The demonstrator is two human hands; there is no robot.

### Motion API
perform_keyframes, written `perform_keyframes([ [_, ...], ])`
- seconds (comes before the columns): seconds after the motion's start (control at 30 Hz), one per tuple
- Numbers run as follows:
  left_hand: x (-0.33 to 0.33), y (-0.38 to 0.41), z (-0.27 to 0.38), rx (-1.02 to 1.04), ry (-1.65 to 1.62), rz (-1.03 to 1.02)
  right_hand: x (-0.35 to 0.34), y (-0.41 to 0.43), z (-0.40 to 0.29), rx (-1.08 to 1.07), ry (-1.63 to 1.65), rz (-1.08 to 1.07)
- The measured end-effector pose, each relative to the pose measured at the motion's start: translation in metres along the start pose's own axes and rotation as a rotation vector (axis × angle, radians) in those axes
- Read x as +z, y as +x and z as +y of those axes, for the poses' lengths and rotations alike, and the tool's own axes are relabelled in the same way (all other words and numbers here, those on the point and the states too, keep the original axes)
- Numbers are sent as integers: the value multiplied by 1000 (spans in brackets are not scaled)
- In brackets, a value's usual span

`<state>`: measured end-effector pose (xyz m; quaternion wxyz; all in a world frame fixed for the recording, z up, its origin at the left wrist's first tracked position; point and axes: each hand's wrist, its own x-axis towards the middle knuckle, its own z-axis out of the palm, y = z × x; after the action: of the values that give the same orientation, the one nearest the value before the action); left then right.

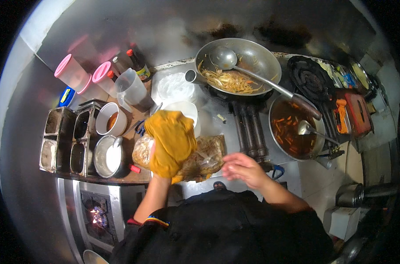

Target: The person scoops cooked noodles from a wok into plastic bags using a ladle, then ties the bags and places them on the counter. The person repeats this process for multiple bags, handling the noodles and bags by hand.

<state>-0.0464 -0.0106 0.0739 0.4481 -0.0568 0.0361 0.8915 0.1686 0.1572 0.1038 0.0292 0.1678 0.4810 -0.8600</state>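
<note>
A mustard-yellow cloth (pixel 172 142) is bunched over my left hand (pixel 153 150) and hides most of it; that hand grips the cloth. Just beneath the cloth lies a clear plastic bag of brownish food (pixel 210 152), and part of a similar clear bag (pixel 141 152) shows at its left. My right hand (pixel 242 169) hovers at the bag's right end, fingers apart, holding nothing. Behind the cloth stands a white plastic tub (pixel 190 110), partly covered. A steel wok (pixel 269 49) holds noodles (pixel 229 81) and a large ladle (pixel 227 58) whose handle reaches over the rim.
A pan of reddish-brown sauce (pixel 290 138) with a smaller ladle sits at right. Steel bins (pixel 56 145), a steel pot (pixel 101 161), a white bucket (pixel 120 120) and a plastic jug (pixel 134 85) stand at left. Flames burn in a lower burner (pixel 99 216). A black burner (pixel 310 77) lies beyond the wok.
</note>
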Motion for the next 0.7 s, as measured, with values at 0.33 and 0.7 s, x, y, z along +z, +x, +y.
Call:
perform_keyframes([
  [0.33,63,176,-14,-118,206,-186,-52,-38,14,-44,243,138],
  [0.7,83,165,-46,-471,444,-8,-65,-28,24,-29,330,223],
])
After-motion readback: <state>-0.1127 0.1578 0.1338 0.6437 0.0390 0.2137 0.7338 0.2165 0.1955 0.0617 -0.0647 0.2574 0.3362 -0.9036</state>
